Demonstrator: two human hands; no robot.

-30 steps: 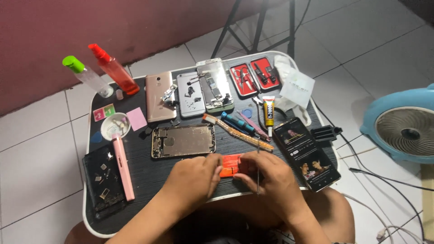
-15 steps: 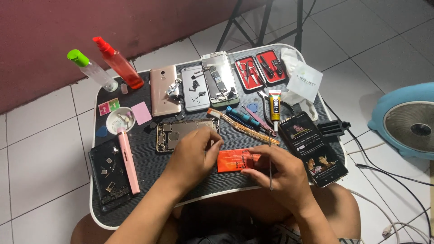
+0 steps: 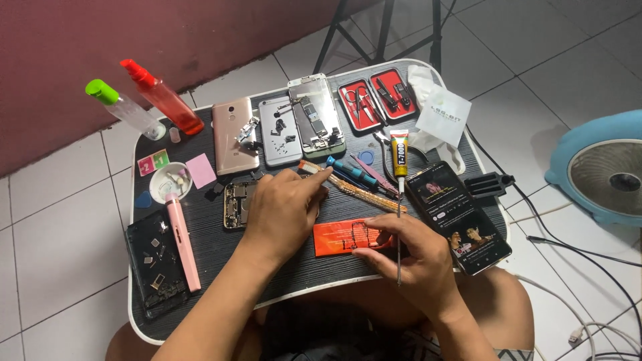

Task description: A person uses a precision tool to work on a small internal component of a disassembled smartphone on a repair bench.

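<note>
Nearest the camera, the right hand pinches the right end of a flat orange battery between thumb and fingers, and the same hand also grips a thin metal tool that stands nearly upright between its fingers. The battery lies flat on the dark ribbed table, near its front edge and about midway across.

Just left of the battery, the left hand rests palm down on the table, covering most of an opened gold phone frame. Its fingers are stretched out, not closed on anything, and the index fingertip touches the end of a long gold strip lying slantwise.

At the left front lie a black tray of small parts and a pink pen-shaped tool. At the right, a lit smartphone lies just beside the right hand.

Further back are a small white dish, a blue screwdriver and a tube of glue. Beyond them lie a rose-gold phone back, a grey phone shell and an opened phone body, side by side. A red tool case and a white packet sit at the far right, a clear bottle with a green cap and a red spray bottle at the far left. A blue fan stands on the tiled floor.
</note>
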